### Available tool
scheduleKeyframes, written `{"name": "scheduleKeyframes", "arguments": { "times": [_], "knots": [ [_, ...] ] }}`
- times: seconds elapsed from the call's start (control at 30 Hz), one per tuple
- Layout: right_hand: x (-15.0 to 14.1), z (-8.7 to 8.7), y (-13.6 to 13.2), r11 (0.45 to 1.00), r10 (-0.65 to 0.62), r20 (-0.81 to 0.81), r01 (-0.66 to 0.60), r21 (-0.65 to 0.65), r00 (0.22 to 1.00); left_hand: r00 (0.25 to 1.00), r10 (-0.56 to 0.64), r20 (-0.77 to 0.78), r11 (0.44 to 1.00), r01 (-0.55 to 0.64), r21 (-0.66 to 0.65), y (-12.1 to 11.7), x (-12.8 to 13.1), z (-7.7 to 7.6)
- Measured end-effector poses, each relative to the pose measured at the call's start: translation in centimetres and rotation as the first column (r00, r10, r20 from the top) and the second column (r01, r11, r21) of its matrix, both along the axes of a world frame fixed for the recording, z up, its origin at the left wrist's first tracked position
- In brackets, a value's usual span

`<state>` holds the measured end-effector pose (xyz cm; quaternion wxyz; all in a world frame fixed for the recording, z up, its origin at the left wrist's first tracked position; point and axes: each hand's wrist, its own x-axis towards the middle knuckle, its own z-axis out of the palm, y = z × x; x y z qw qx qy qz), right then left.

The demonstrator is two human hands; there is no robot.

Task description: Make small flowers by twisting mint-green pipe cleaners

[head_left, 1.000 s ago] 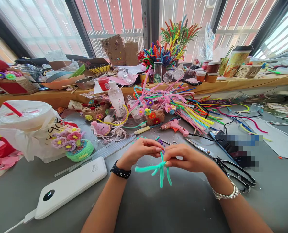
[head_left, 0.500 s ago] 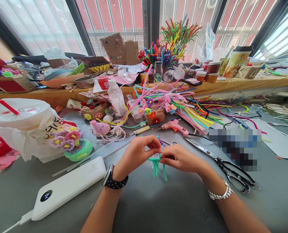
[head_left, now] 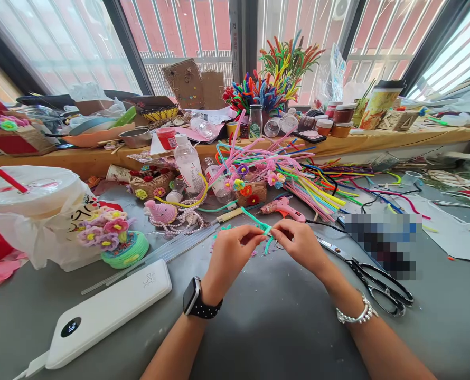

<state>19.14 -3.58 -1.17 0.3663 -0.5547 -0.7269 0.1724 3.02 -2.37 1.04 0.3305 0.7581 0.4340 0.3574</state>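
Between my two hands is a mint-green pipe cleaner piece [head_left: 253, 217], with one strand reaching up to the left and short ends hanging below. My left hand [head_left: 233, 256] pinches it from the left, thumb and forefinger together. From the right, my right hand [head_left: 300, 247] pinches the same piece, its fingertips almost touching the left ones. Part of the piece is hidden behind the fingers. Small green and purple scraps lie on the grey table just behind my hands. Large black-handled scissors [head_left: 377, 282] rest to the right of my right hand.
A pink glue gun [head_left: 286, 207] lies behind my right hand, beside a heap of coloured pipe cleaners [head_left: 318, 195]. At left are a white power bank [head_left: 112, 314], a green flower pot [head_left: 126, 250] and a bagged drink cup [head_left: 29, 195]. A plastic bottle [head_left: 188, 166] stands farther back.
The green piece has turned: its strands hung down in a bunch before, and one now points up and left. Both hands have shifted slightly, and my left wrist has rotated, showing the watch face.
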Motion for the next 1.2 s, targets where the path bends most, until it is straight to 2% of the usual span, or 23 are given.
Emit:
{"name": "scheduleKeyframes", "arguments": {
  "times": [0.1, 0.17, 0.37, 0.5, 0.7, 0.9, 1.07, 1.13, 1.2],
  "knots": [
    [0.1, 0.2, 0.0, 0.999, 0.024, -0.045, -0.025, -0.038, 0.999, 0.986, -0.044, 0.16, 0.953, 0.09, -0.29, 0.3, 0.0, -0.1],
    [0.2, 0.4, -0.1, 0.996, 0.038, -0.1, -0.046, -0.08, 0.994, 0.967, -0.054, 0.249, 0.906, 0.152, -0.395, 0.5, 0.0, -0.2],
    [0.8, 1.1, -0.3, 0.953, 0.122, -0.323, -0.202, -0.226, 0.938, 0.94, -0.068, 0.336, 0.869, 0.221, -0.442, 0.7, 0.0, 0.0],
    [0.8, 1.2, -0.2, 0.942, 0.139, -0.4, -0.245, -0.23, 0.906, 0.949, -0.086, 0.303, 0.878, 0.216, -0.427, 0.6, 0.0, 0.1],
    [0.2, 0.3, -0.1, 0.977, 0.049, -0.492, -0.144, -0.157, 0.869, 0.969, -0.102, 0.226, 0.927, 0.175, -0.331, 0.3, 0.4, 0.1],
    [-0.7, -0.3, -0.1, 0.988, -0.016, -0.704, -0.098, -0.121, 0.71, 0.992, -0.047, 0.116, 0.99, 0.062, -0.125, 0.0, 1.0, -1.3],
    [-1.1, -0.2, -0.1, 0.978, -0.042, -0.813, -0.141, -0.151, 0.581, 0.999, 0.023, 0.046, 0.998, -0.025, 0.056, -0.3, 1.9, -2.5],
    [-1.0, -0.1, -0.1, 0.976, -0.031, -0.801, -0.156, -0.153, 0.597, 0.999, 0.006, 0.05, 0.998, -0.008, 0.059, -0.2, 1.7, -2.2],
    [-0.6, 0.0, -0.1, 0.978, 0.0, -0.747, -0.154, -0.137, 0.665, 0.996, -0.066, 0.053, 0.998, 0.066, 0.002, 0.1, 1.0, -1.4]
  ]
}}
